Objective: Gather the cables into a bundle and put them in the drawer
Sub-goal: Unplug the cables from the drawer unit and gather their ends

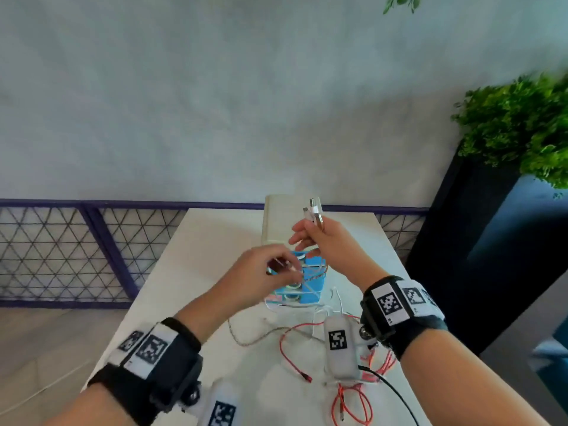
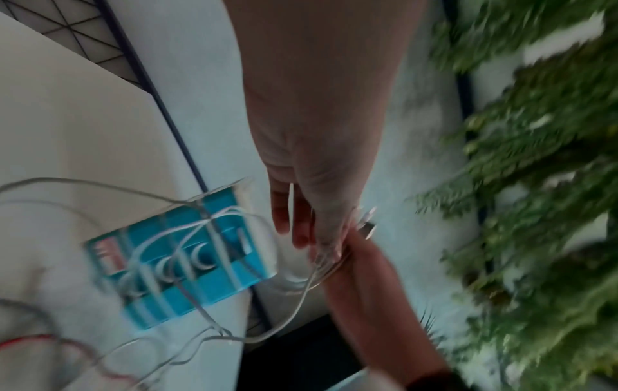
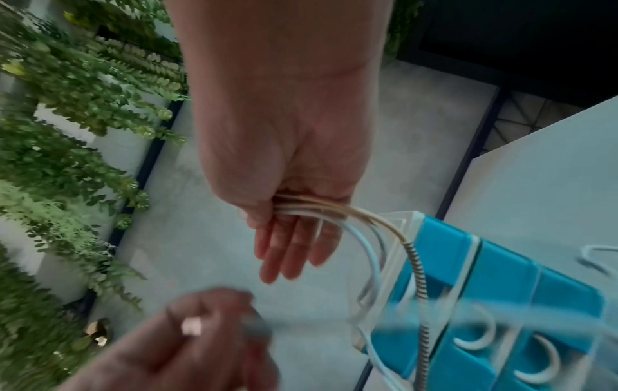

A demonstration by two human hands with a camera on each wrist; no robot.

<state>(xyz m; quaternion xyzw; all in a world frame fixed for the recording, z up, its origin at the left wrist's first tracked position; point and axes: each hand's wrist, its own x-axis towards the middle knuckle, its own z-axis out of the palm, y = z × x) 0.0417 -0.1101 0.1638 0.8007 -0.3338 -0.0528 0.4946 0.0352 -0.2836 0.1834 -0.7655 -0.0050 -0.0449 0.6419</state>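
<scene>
In the head view my right hand (image 1: 307, 238) is raised above the white table (image 1: 212, 241) and grips a bunch of cables, whose plugs (image 1: 315, 210) stick up out of the fist. The right wrist view shows white and braided cables (image 3: 334, 211) clamped under the thumb, with the fingers (image 3: 287, 254) hanging straight. My left hand (image 1: 289, 267), just below and to the left, pinches a cable end with a white plug (image 3: 192, 325). Both hands hover over a small blue drawer unit (image 1: 310, 295), and the cables drape across it (image 2: 187, 259). A red cable (image 1: 289, 348) and a braided cable (image 1: 261, 339) trail on the table.
A beige box (image 1: 276, 219) stands behind the drawer unit. Loops of orange-red cable (image 1: 353, 404) and a black cable (image 1: 396, 395) lie near the table's front right. A dark planter with a green plant (image 1: 516, 130) is at the right, and a wire fence (image 1: 61, 250) at the left.
</scene>
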